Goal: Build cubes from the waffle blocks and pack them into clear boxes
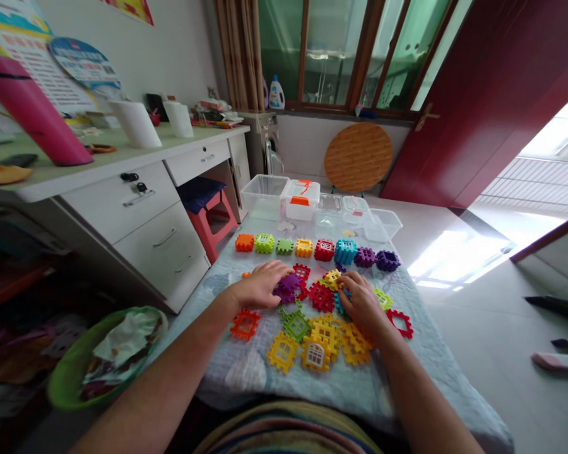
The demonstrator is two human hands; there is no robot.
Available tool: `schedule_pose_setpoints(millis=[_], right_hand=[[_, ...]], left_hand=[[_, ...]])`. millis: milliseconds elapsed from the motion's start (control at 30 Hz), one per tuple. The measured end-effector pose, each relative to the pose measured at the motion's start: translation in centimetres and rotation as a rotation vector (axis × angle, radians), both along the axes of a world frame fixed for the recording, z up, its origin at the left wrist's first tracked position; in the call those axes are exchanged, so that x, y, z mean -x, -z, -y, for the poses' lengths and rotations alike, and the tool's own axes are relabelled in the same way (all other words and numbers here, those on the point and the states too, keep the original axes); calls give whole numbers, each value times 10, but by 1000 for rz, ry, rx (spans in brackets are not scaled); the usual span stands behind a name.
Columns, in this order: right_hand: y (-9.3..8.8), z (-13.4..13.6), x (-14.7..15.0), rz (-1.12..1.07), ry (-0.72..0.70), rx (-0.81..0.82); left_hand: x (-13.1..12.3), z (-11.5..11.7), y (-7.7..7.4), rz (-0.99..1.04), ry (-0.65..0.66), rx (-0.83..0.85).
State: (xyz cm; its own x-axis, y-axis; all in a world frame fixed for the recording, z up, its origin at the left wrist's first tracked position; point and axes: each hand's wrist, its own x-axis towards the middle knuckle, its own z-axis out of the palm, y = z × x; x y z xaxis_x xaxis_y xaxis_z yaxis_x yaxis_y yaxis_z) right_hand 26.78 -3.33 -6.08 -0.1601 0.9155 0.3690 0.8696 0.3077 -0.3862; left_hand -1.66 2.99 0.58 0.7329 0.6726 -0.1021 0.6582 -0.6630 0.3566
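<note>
My left hand (260,284) lies low over the table with its fingers stretched out and thumb apart. Purple interlocking plastic building pieces (288,287) sit against it, between thumb and fingers. Across from it, my right hand (362,302) has bent, separated fingers; the fingertips touch a small yellow building piece (332,279), and blue pieces (341,304) are partly hidden under them. Red pieces (322,296) lie between the hands. Closer to me are green pieces (296,325), several yellow square pieces (283,352), one with a white window insert (315,355), and an orange piece (245,324).
Behind the loose pieces runs a row of colour-sorted blocks, from orange (245,243) to dark purple (388,260). Clear plastic boxes (265,188) and a lidded box with orange clips (300,200) stand at the far end. A desk (99,173) and green bin (59,384) flank the left.
</note>
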Motion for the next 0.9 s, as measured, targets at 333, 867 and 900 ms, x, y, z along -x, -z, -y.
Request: schedule_pose_setpoints(millis=[333,867,900], right_hand=[[3,-1,-2,8,-2,16],[1,0,-1,-4,-8,21],[1,0,0,-6,-6,20]], left_hand=[[-38,-12,9,-95,-139,-96],[-27,-15,21,69,-104,36],[-28,-15,20,51,-100,37]])
